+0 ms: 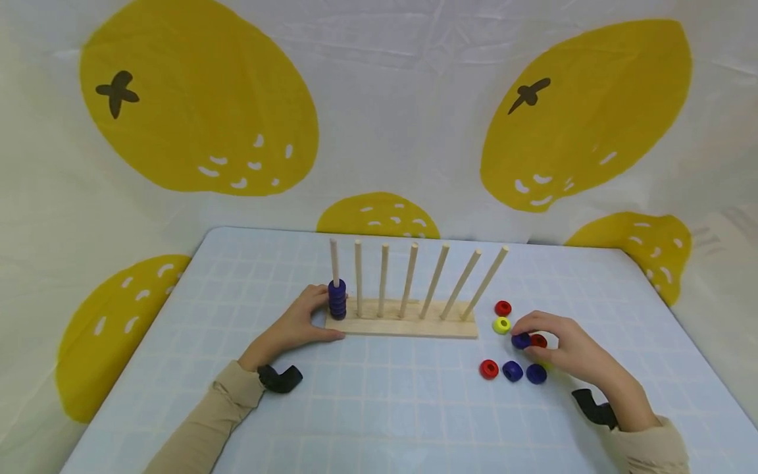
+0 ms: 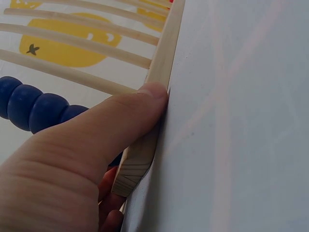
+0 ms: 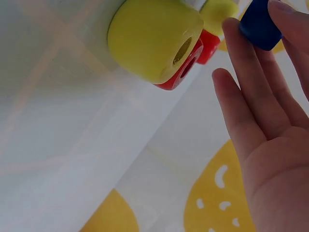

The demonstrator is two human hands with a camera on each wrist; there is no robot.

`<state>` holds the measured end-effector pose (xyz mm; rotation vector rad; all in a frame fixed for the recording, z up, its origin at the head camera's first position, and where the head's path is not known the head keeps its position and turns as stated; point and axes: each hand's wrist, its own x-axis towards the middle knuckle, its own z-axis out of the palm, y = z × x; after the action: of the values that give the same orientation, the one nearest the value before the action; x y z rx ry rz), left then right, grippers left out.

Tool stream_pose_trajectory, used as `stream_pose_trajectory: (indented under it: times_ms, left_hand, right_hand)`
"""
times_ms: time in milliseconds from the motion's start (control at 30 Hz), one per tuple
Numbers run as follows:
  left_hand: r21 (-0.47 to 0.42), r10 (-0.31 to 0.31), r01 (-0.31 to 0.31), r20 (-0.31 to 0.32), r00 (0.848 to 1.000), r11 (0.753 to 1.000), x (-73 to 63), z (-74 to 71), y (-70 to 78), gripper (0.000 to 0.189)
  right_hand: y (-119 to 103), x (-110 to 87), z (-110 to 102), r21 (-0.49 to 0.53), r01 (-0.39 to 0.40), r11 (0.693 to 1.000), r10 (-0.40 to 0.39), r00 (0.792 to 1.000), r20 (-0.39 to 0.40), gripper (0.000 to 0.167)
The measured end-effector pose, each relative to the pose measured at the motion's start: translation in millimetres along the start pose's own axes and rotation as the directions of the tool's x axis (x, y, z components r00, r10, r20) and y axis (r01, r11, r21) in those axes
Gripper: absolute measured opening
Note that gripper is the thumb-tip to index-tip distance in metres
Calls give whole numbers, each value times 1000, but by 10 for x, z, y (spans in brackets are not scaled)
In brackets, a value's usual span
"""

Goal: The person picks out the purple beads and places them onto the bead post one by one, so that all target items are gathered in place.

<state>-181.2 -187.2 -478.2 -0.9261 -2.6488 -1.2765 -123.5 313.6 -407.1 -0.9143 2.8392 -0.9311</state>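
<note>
A wooden peg rack with several upright pegs stands on the table. Blue beads are stacked on its leftmost peg. My left hand grips the left end of the base, thumb along the front edge and fingers behind; the left wrist view shows the thumb pressed on the wood. To the right of the rack, my right hand pinches a blue bead between thumb and fingertips. Beside that hand lie a red bead and a yellow bead, the yellow one mostly hidden in the head view.
More loose beads lie right of the rack: a red bead and a yellow bead behind, another red bead and two blue beads in front. A lemon-patterned cloth hangs behind the table.
</note>
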Motion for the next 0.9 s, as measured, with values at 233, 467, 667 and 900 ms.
stream_pose_trajectory:
  times_ms: [233,467,667,900]
  left_hand:
    - [-3,-9,9,5,1000,1000,10,-4,-3,67]
    - [-11,-17,17,-1,1000,1000,8,16,16,67]
    - [-2,3,-3,-1,1000,1000,9,30,22,67]
    - [-6,2,-2,1,1000,1000,3,33,3,66]
  right_hand:
    - [-36,17,-50,0,15,1000,-15,1000,-21,42]
    - [-78,66,-131,7,48,999,-48,999,-18,43]
    - [-160,99,-199,9,41,999,-41,999,-11,44]
    - [-282,161,-290,-20,59,998,-60,998,-20,46]
